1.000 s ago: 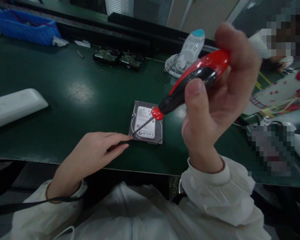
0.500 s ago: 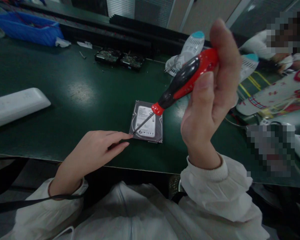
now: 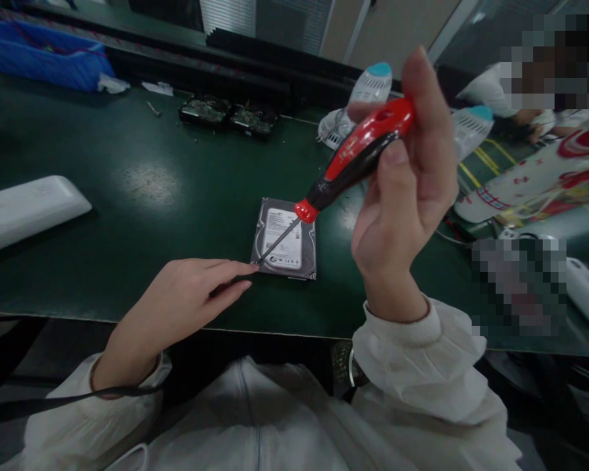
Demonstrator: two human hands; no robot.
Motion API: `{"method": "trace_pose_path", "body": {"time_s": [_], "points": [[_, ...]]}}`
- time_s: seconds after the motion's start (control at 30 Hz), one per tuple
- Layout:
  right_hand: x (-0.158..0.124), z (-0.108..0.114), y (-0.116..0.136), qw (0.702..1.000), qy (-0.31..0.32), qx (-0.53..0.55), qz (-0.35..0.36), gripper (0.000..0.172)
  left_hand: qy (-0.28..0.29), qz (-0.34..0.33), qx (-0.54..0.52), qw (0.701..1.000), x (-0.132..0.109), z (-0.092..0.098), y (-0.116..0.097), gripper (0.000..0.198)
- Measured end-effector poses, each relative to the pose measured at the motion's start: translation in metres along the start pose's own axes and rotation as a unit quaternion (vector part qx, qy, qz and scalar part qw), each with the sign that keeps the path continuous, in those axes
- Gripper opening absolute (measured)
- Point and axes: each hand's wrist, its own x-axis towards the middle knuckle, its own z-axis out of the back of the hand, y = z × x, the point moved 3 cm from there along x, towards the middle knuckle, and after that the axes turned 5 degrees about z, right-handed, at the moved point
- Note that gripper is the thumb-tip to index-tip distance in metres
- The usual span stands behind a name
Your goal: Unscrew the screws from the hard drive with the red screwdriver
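The hard drive (image 3: 290,252) lies on the desk (image 3: 201,203), near its front edge. The screwdriver (image 3: 358,152) slants over it from the right hand (image 3: 410,196), its tip at the drive's near left corner, beside the left hand (image 3: 191,291). A casing (image 3: 34,209) lies well apart, left. Behind, two board units (image 3: 205,110) sit side by side; a bin (image 3: 71,69) stands left of them.

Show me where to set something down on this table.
Bare green tabletop lies between the white casing, left hand and hard drive, and behind that drive toward two circuit-board units. Crowded: the right end, around the red-and-white patterned object.
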Motion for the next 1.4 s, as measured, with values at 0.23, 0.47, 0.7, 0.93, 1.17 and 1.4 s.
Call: {"method": "trace_pose_path", "body": {"time_s": [0.23,0.47,0.7,0.93,1.17,1.4], "points": [[0.0009,0.0031,0.0014,0.999,0.001,-0.018,0.046,0.040,0.004,0.000,0.007,1.000,0.0005,-0.0018,0.0011,0.038],[-0.0026,0.0073,0.0015,0.997,-0.010,-0.069,0.013,0.042,0.012,-0.001,0.008,1.000,-0.0003,-0.0013,0.0023,0.039],[-0.0027,0.0047,-0.0037,0.998,0.032,0.027,0.049,0.047,0.006,-0.023,0.020,1.000,0.0012,-0.0026,0.0016,0.038],[-0.0018,0.0073,-0.0044,0.996,0.022,-0.077,0.049,0.049,-0.008,-0.040,0.045,0.998,0.0015,-0.0029,-0.0010,0.037],[-0.0030,0.0063,0.0009,0.997,-0.001,-0.071,0.028,0.048,-0.005,-0.038,0.053,0.998,0.0011,-0.0021,-0.0030,0.037],[-0.0024,0.0032,-0.0051,0.998,0.051,-0.007,0.033,0.055,-0.006,-0.036,0.056,0.998,-0.0007,-0.0031,-0.0012,0.038]]}}
